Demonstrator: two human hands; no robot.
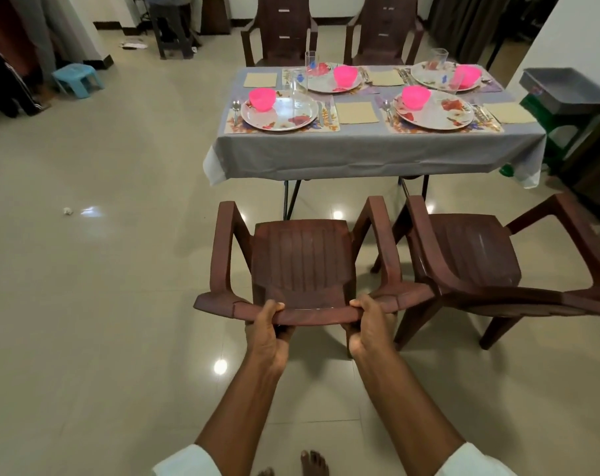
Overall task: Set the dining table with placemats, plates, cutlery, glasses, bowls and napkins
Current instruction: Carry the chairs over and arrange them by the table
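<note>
The worktop [377, 146], at twelve o'clock under a grey cloth, carries four floral plates [279, 113] with pink bowls [262, 98]. At six o'clock, a brown chair [302, 259] faces it; the left hand [266, 334] and right hand [369, 329] grip its backrest top, fingers curled around the rail.

A table [360, 149] draped in a grey cloth carries four settings, each a floral placemat [331, 122] under a round flowered plate [291, 113] holding a pink bowl [262, 98], with cutlery [236, 109] beside, a clear glass [299, 84] and a tan napkin [357, 112].
</note>
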